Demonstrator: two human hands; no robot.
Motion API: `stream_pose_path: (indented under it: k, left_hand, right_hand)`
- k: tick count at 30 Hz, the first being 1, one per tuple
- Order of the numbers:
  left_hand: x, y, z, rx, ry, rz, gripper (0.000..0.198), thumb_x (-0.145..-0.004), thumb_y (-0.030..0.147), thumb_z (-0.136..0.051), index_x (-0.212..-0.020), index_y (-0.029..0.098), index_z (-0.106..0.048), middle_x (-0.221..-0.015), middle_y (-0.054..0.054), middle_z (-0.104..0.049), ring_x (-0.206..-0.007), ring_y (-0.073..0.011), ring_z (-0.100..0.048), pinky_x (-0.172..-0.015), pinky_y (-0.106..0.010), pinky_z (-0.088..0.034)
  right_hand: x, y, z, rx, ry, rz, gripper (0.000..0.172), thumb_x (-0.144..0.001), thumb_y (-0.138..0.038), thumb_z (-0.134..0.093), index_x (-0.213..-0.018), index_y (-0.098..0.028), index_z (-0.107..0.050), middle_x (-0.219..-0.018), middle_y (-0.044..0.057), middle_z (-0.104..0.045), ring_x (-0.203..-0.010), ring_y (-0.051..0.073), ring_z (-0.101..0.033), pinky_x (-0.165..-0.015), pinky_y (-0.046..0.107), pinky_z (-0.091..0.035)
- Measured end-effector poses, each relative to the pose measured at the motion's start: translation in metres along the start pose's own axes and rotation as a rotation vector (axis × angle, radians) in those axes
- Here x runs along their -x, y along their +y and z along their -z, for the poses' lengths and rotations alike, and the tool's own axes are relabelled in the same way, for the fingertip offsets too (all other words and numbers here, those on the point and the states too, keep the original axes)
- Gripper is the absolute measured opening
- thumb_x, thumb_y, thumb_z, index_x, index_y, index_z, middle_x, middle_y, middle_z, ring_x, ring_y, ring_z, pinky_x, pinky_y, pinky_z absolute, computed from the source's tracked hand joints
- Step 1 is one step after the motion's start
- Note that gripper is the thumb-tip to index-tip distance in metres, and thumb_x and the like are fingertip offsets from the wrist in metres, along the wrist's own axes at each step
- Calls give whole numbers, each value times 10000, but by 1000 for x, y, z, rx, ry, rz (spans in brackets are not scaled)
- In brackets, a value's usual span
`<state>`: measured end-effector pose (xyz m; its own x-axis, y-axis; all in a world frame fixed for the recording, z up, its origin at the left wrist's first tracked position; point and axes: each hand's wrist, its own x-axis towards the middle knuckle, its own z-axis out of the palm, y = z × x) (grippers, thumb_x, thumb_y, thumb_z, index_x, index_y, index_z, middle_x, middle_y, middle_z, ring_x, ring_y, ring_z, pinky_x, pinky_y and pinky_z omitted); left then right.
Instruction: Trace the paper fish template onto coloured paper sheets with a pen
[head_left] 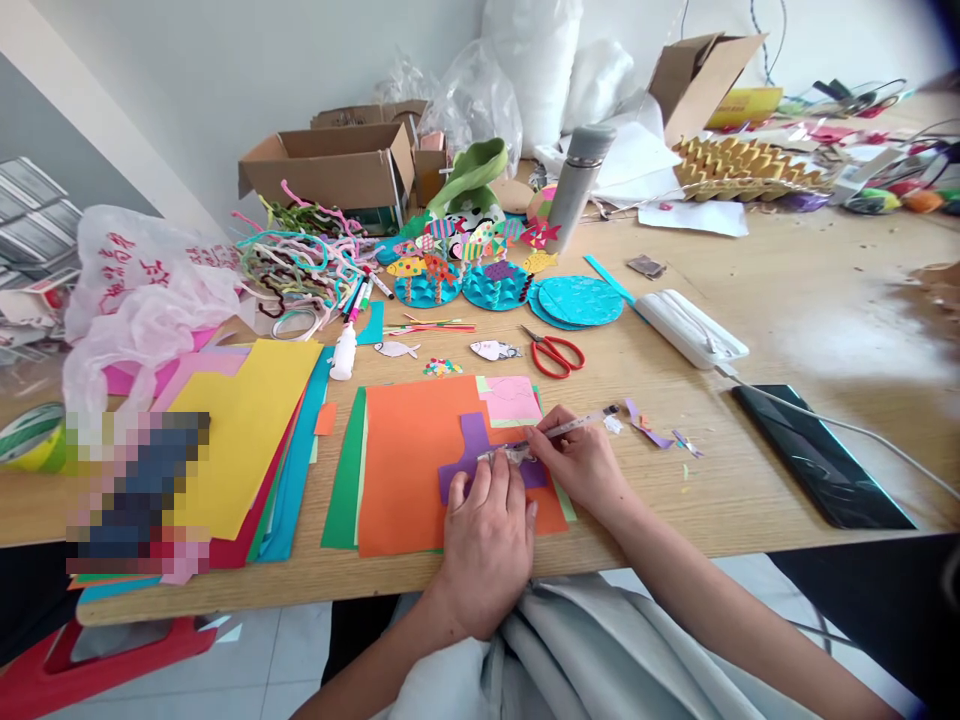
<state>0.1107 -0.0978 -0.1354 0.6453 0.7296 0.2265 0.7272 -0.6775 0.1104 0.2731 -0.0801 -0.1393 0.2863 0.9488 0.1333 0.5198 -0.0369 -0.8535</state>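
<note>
My right hand (574,465) pinches a slim, pale-barrelled pen (581,422), its tip down by a small fish-shaped cutout (514,454). The cutout lies on an irregular piece of purple paper (473,430), partly hidden by my fingers. My left hand (487,520) rests flat, its stretched fingers pressing the cutout and purple paper down. Beneath these is an orange sheet (409,465) on top of green sheets (345,490). A pink piece of paper (513,400) with a faint fish outline lies at the orange sheet's upper right.
Beyond the sheets lie red-handled scissors (556,355), two paper fish, a glue bottle (343,353) and blue discs (577,302). Coloured paper (247,430) is stacked left. Right are purple scraps (649,425), a phone (821,455) and a white power strip (690,328). A grey flask (577,185) stands behind.
</note>
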Motion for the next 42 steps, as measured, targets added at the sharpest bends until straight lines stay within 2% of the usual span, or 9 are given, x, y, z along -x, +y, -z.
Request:
stream_pose_path:
  k: [7,17,26,34,42]
  left_hand:
    - [-8,3,7,4,-29,-4,360,-956,315,-408,-1224,122,-552,-1299,-121,-554,-1126,-259,-491,-931,-474,-383]
    - [-14,7,9,-29,-66,20,359,-953,324,-433,-1269,178,-520,-1230,-86,-561,-1030,-238,-499,-865,-453,-398]
    - [-18,8,10,-41,-102,10,335,-957,336,-425,-1220,167,-547,-1155,-96,-566,-998,-240,-489,-846,-446,-396]
    - [-19,8,11,-53,-99,5,337,-951,338,-441,-1225,174,-552,-1122,-87,-563,-963,-233,-491,-815,-434,-406]
    - [-19,8,10,-47,-94,10,350,-949,332,-448,-1251,184,-544,-1124,-87,-568,-968,-231,-497,-805,-418,-409]
  right_hand:
    - [-3,-1,2,-11,15,-20,288,-845,-392,-546,-630,-204,-507,-565,-20,-544,-473,105,-483,-449,236,-358]
    - [-6,3,5,55,26,10,264,-837,-340,-527,-615,-201,-498,-552,-24,-540,-476,98,-467,-475,235,-345]
    - [-8,-4,7,40,57,38,291,-818,-316,-516,-556,-193,-484,-599,-20,-522,-445,72,-428,-448,227,-321]
    - [-8,-1,7,67,96,5,245,-799,-322,-529,-592,-208,-469,-513,-44,-499,-423,85,-417,-441,229,-310]
    - [-7,5,7,97,111,-16,257,-807,-320,-526,-581,-209,-475,-529,-29,-527,-453,99,-461,-472,234,-331]
